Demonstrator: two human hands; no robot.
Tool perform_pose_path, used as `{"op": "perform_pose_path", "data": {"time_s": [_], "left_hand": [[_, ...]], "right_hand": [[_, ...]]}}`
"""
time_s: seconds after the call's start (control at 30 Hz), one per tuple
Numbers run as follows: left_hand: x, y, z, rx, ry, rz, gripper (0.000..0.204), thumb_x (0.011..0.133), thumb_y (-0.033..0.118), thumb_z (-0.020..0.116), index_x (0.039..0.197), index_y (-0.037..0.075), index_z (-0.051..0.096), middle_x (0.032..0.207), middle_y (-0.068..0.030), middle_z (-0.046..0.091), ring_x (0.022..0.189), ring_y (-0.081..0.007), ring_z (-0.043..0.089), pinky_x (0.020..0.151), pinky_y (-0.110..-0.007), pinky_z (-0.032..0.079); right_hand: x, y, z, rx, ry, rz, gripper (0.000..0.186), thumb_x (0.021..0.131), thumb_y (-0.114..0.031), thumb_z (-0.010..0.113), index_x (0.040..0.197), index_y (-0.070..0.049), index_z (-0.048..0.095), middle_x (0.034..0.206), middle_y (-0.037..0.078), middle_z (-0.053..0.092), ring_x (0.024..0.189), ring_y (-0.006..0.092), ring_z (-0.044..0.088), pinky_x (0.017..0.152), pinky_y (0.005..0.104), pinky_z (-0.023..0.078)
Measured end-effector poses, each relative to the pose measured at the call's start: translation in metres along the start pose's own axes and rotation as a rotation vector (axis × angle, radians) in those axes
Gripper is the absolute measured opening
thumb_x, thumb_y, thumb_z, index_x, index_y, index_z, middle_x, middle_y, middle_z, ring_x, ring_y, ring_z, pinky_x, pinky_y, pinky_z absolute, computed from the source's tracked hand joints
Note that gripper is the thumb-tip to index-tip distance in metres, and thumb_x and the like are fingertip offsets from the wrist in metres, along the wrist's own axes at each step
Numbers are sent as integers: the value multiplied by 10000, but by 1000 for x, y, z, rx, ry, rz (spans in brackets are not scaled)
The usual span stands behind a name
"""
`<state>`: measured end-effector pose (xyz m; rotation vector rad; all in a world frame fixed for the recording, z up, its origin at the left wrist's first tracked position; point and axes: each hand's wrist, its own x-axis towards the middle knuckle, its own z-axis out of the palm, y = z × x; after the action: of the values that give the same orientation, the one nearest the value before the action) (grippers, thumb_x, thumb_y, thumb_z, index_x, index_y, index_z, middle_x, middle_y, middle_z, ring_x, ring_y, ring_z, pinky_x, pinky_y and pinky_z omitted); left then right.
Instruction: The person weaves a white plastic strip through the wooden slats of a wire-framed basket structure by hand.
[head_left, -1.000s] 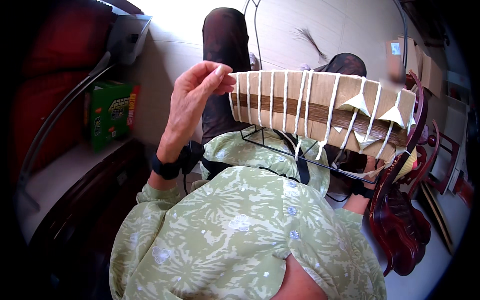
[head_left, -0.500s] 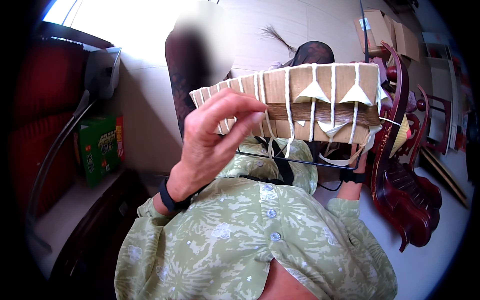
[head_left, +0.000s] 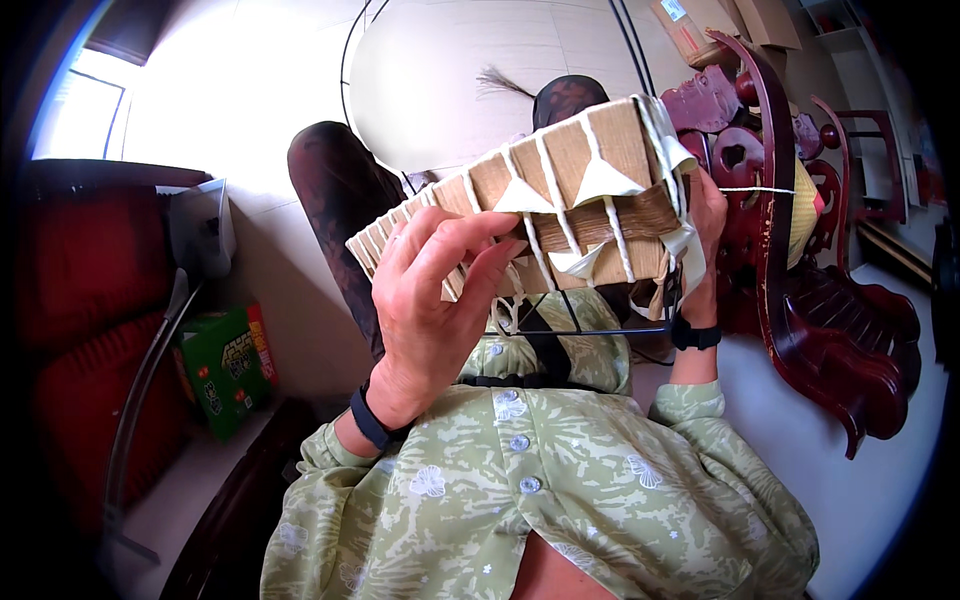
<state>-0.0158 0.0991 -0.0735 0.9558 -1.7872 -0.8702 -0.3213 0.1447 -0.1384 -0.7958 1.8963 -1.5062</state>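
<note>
A long cardboard block [head_left: 625, 140] is held tilted in front of me, its right end higher. White cords [head_left: 552, 185] cross its face at intervals, and pale triangular flaps [head_left: 607, 182] stick out beside some of them. Under the cords runs a flat bundle of brown hair-like strands [head_left: 650, 217]. My left hand [head_left: 435, 285] pinches thumb and forefinger together over the bundle, next to a cord; what lies between the fingertips is hidden. My right hand [head_left: 708, 215] grips the block's right end, its fingers mostly behind it and the loose pale strips [head_left: 680, 245].
A thin black metal frame [head_left: 600, 331] passes below the block. Carved dark-red wooden furniture [head_left: 790, 290] stands at right, with cardboard boxes [head_left: 690, 30] beyond. On the left are a green box [head_left: 222, 365], a curved metal stand [head_left: 135, 410] and red cushioned seating [head_left: 100, 270].
The block has tilted, its right end rising. My left hand has shifted along it toward that end, still pinching. My right hand has come up and shows more beside the end.
</note>
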Motion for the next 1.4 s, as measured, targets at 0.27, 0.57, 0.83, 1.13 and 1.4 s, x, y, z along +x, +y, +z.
{"op": "perform_pose_path", "data": {"time_s": [0.27,0.57,0.83,1.13,1.4], "left_hand": [[3,6,7,9,38,-21,179,764,-78,726,868,16,615,782,-57,521,659,-151,531,582,-281,451],[-1,7,12,144,29,5,172,791,-119,642,882,-2,555,836,-96,491,720,-210,537,610,-293,467],[26,19,-30,114,-4,-159,60,850,-19,679,889,-17,633,814,-43,623,734,-114,569,690,-260,473],[105,90,-32,-174,-626,-379,598,983,501,523,1136,-64,645,981,-139,706,933,-174,641,867,-308,487],[86,96,-45,-392,-462,-735,452,938,367,673,1148,-32,652,963,-45,685,912,-101,612,813,-249,485]], "right_hand": [[2,12,-4,67,28,52,347,982,-396,599,863,-72,627,562,-89,339,412,15,297,369,218,209],[-7,-2,0,48,40,87,319,992,-345,596,875,-49,624,560,-85,327,419,17,305,374,220,215],[-12,-9,3,103,93,72,317,981,-341,619,893,-41,669,562,-100,352,440,-2,300,380,217,212],[-38,-72,16,3,208,-183,268,961,-247,654,934,16,700,614,-60,470,561,29,405,493,224,311],[-57,-97,30,-204,335,-634,115,924,-104,674,891,6,687,719,63,633,591,125,561,527,267,425]]}}
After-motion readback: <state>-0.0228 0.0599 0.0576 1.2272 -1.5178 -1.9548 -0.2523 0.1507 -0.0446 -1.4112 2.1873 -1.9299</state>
